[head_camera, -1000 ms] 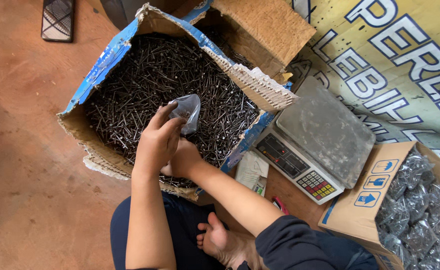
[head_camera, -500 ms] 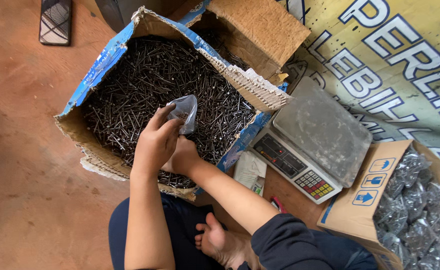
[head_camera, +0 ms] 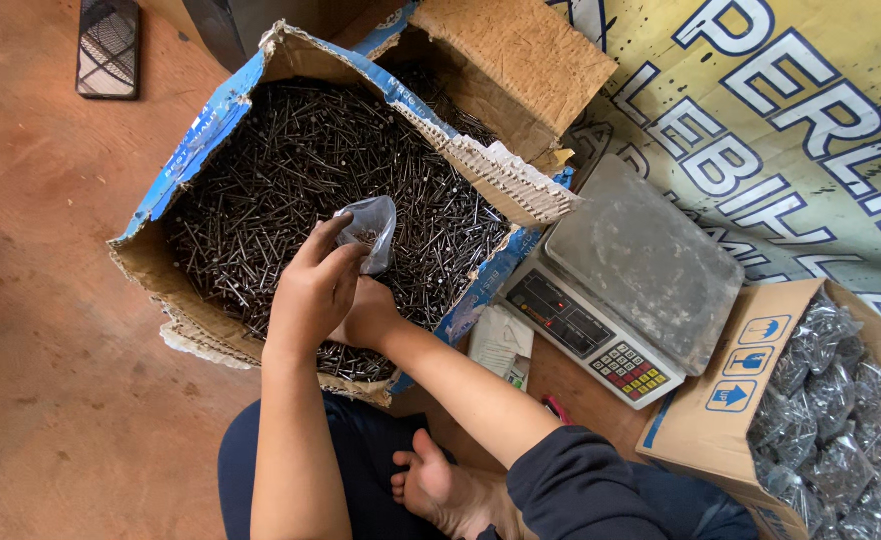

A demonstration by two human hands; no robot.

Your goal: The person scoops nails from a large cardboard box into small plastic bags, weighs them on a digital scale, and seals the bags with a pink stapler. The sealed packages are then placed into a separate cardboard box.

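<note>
So here's the tally from where I'm standing: two hands at work, the left hand (head_camera: 312, 290) and the right hand (head_camera: 368, 315), plus one bare foot (head_camera: 440, 485) tucked under. One small clear plastic bag (head_camera: 368, 230) between them. Three cardboard boxes: the big torn blue-edged box (head_camera: 195, 130) heaped with loose dark nails (head_camera: 290, 170), way too many to count, a second brown box (head_camera: 520, 55) behind it, and a third box (head_camera: 720, 420) stuffed with filled bags (head_camera: 830, 410), easily a dozen showing. One digital scale (head_camera: 630, 280), one phone (head_camera: 108, 48), one printed banner (head_camera: 790, 130).
</note>
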